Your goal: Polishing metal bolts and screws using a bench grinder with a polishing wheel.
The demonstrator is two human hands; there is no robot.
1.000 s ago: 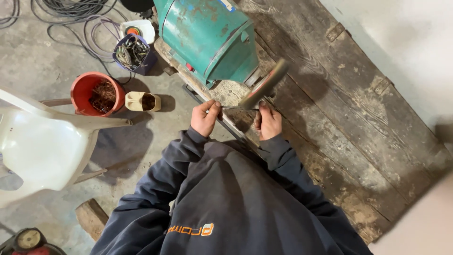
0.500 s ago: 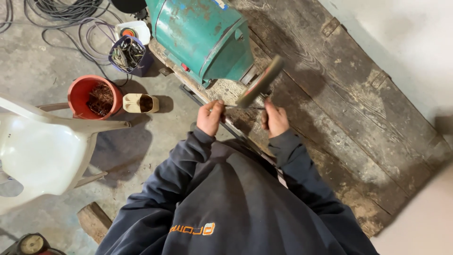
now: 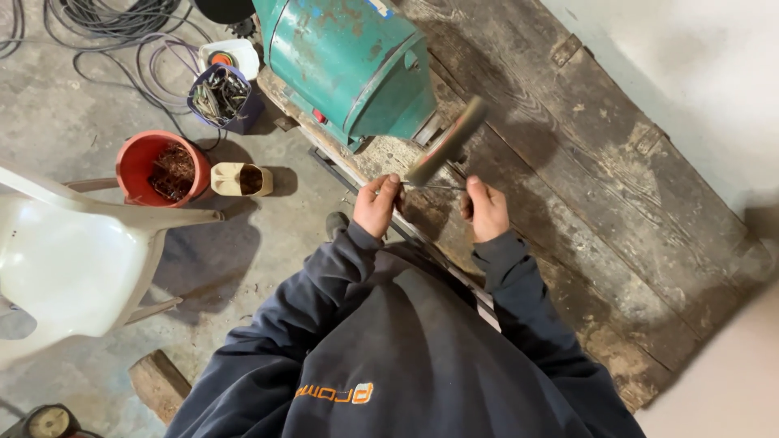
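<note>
- Two hands hold one thin metal rod (image 3: 434,186) level, just under the grey wheel (image 3: 448,139) of a green motor (image 3: 349,65).
- Left hand (image 3: 377,207) has its fingers closed on the rod's left end.
- Right hand (image 3: 485,211) has its fingers clamped on the right end.
- Rod's middle lies at the wheel's lower edge; contact is too fine to tell.
- Motor sits by old wooden boards (image 3: 617,203).
- Red bucket (image 3: 158,166), a small beige container (image 3: 241,179) and a white plastic chair (image 3: 69,268) stand on the concrete floor, well apart from the hands.
</note>
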